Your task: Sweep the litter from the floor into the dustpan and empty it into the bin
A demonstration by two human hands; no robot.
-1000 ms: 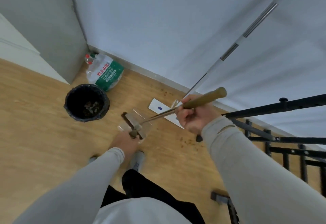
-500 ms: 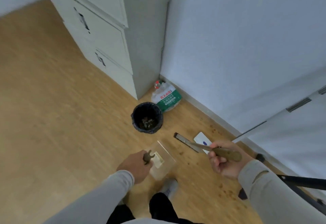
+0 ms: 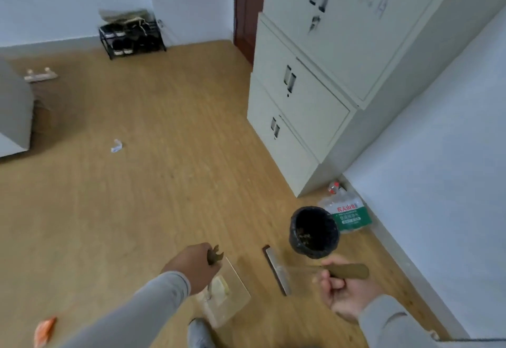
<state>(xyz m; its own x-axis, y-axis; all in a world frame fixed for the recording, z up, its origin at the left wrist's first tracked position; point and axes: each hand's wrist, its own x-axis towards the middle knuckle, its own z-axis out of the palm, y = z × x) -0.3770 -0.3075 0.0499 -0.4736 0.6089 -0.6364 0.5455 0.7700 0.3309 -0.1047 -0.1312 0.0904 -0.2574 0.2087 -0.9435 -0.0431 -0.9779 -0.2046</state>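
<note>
Dustpan (image 3: 227,297): clear, light, rigid plastic; left hand (image 3: 191,267) grips its handle. Right hand (image 3: 346,294) clasps brush (image 3: 278,271) handle.

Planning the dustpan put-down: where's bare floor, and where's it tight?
Free: the broad wood floor left of the filing cabinet, between the white scrap and the left hand. Crowded: the corner by the wall, where the black bin, water bottle pack, broom head and right hand cluster.
</note>
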